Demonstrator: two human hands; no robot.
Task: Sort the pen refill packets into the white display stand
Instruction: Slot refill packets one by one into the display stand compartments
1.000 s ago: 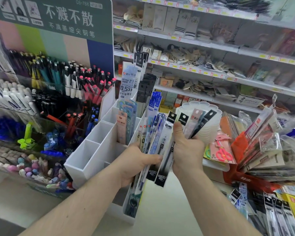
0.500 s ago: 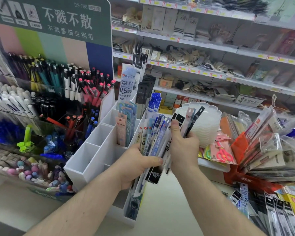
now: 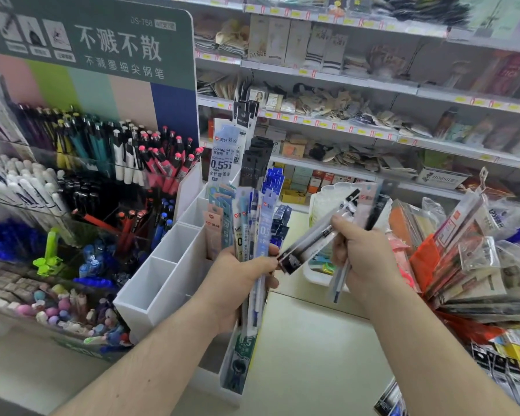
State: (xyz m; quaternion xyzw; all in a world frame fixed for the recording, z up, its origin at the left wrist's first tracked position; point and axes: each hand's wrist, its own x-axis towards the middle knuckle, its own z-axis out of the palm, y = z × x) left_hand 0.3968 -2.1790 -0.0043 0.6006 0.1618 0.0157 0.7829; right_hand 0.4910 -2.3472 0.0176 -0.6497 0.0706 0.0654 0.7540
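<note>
A pale counter runs below the hands in a stationery shop; white shelves with yellow price tags fill the back wall, stacked with small packaged goods too blurred to name.

On the left stands a pen display under a green sign, its clear tiers full of black, white, red and blue pens. At the right, a fanned heap of packets spills from an orange-red holder. A white scalloped tub stands behind the right hand.

The white stand sits at centre left, between the pen display and the hands. Its near compartments on the left side show bare white walls. Further back, upright packets fill its slots, and one packet lies in the front right slot.

The left hand grips a bundle of refill packets, fingers curled round them, held upright just beside the stand. The right hand pinches a few dark packets, splayed and tilted, their lower tip close to the left bundle.
</note>
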